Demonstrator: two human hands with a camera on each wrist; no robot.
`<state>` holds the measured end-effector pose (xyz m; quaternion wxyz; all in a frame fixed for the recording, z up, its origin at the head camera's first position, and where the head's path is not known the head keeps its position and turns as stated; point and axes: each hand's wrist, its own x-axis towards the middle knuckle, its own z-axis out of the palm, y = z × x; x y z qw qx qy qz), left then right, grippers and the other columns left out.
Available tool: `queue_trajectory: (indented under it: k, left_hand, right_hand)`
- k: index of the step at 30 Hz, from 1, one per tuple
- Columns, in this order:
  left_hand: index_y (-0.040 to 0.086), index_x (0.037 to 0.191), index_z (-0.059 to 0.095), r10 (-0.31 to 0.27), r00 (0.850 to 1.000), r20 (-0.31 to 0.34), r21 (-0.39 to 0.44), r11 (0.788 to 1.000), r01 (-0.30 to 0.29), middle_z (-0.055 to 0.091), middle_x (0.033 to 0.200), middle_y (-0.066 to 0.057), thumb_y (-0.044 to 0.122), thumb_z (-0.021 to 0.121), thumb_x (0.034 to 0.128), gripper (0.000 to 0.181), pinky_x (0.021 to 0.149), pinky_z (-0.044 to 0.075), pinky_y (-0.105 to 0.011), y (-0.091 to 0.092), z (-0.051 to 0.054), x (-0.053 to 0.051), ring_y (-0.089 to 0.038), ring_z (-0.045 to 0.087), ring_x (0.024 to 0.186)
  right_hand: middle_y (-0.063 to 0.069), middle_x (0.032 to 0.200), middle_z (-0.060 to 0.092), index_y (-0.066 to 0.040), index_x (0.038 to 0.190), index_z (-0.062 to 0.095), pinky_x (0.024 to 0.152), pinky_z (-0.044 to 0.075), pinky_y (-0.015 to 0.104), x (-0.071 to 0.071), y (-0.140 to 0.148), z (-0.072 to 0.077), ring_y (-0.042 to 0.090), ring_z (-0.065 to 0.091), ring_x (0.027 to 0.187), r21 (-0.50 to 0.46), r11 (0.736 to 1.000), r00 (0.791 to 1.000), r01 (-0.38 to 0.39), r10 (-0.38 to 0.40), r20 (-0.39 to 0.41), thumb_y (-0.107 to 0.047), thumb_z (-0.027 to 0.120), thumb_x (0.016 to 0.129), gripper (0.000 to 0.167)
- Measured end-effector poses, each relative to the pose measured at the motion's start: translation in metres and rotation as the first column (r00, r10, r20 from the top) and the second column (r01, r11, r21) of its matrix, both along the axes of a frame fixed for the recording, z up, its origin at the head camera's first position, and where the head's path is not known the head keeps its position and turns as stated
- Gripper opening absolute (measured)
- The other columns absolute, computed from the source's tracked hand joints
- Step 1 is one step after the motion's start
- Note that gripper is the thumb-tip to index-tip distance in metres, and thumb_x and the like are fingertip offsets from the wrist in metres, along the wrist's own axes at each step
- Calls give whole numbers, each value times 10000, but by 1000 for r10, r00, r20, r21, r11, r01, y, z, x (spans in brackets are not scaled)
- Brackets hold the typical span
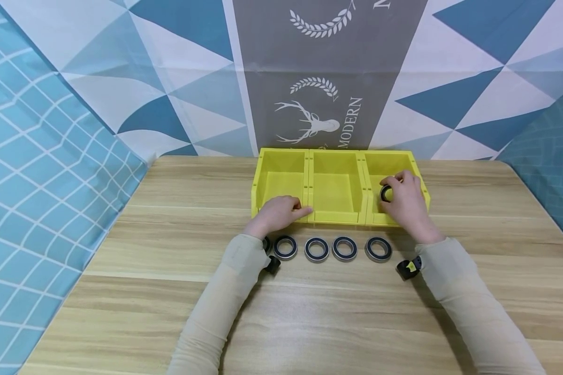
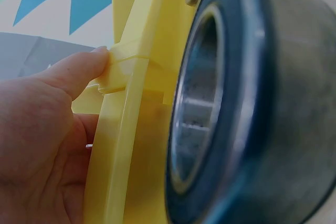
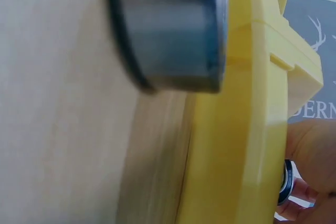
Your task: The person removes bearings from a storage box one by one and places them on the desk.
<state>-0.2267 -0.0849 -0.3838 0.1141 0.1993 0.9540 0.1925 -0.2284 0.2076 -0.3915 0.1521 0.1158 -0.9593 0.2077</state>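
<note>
My right hand (image 1: 405,200) pinches a ball bearing (image 1: 386,193) by its edge inside the right compartment of the yellow bins (image 1: 338,216). The right wrist view shows that hand and the dark ring beyond the bin's front wall. At the front of the left compartment, my left hand (image 1: 281,212) rests over the rim; its thumb touches the rim by the divider, with no bearing visible in it. Several black-sealed steel bearings (image 1: 316,250) lie in a row on the table before the bins. One is partly hidden by the left wrist.
The wooden table (image 1: 309,323) carries everything. A patterned cloth (image 1: 202,67) hangs directly behind the bins, and blue gridded cloth (image 1: 37,172) flanks the left side. Black wrist cameras (image 1: 408,269) hang beneath the wrists, close to the row of bearings.
</note>
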Motion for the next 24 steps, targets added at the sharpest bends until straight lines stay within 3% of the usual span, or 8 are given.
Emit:
queue_trajectory:
  k: [8, 17, 24]
  left_hand:
    - [121, 795, 572, -9, 1000, -25, 3, 1000, 9, 535, 692, 6, 503, 451, 905, 416, 624, 382, -277, -1, -3, -2, -160, 492, 659]
    - [122, 797, 569, -3, 1000, -14, 8, 1000, 3, 526, 687, 3, 505, 451, 903, 415, 619, 375, -274, -1, -3, -1, -161, 488, 654]
    - [121, 815, 576, -1, 1000, -14, 5, 1000, 1, 545, 710, 2, 508, 449, 904, 417, 633, 386, -279, 0, -3, -1, -162, 495, 666]
  right_hand:
    - [242, 1028, 381, 59, 1049, 567, 793, 353, 489, 9, 1, 8, 364, 391, 903, -32, 999, 1000, -27, 27, 7, 14, 726, 682, 403]
    - [220, 1055, 351, 43, 1055, 543, 742, 385, 471, 22, 3, 17, 347, 413, 869, -80, 997, 998, -4, 8, 57, -29, 722, 712, 394]
    - [212, 1047, 348, 38, 1041, 545, 687, 406, 444, 34, 4, 20, 331, 441, 806, -67, 998, 999, -4, 8, 50, -39, 734, 702, 396]
